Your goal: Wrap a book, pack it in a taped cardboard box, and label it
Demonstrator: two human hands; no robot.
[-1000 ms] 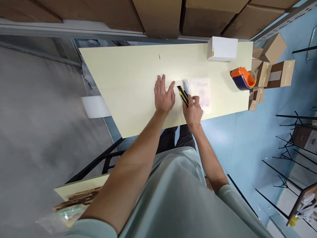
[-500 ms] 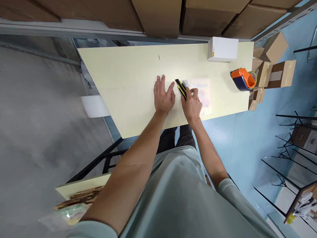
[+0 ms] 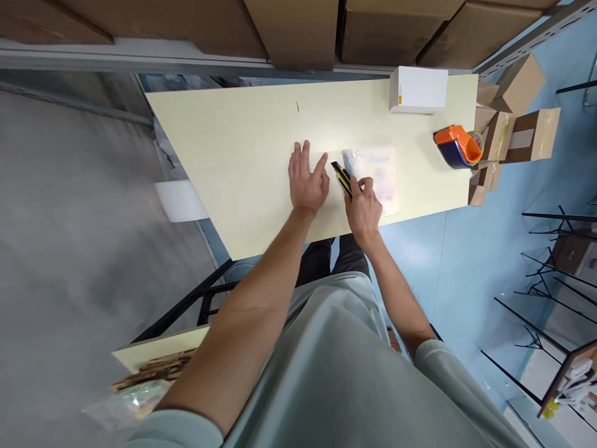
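Observation:
My left hand [image 3: 308, 180] lies flat on the pale yellow tabletop [image 3: 247, 155], its fingers spread and pointing away from me. Just right of it, my right hand [image 3: 364, 208] is wrapped round a black and yellow utility knife [image 3: 343, 179], whose front end points up and to the left, toward my left fingers. Beneath and beyond the right hand is a thin, whitish, see-through plastic packet [image 3: 373, 168] with faint pinkish and bluish patches. The palm and part of the knife's handle are hidden by my right fingers.
A white box [image 3: 418, 90] stands at the back right of the table. Near the right edge rests an orange and blue tape dispenser [image 3: 457, 147]. Cardboard boxes [image 3: 517, 137] are stacked beyond that edge, and larger cartons [image 3: 293, 34] line the shelf behind.
My right hand and the utility knife have shifted slightly toward me and to the right, showing more of the packet's left edge. My left hand stays nearly in place.

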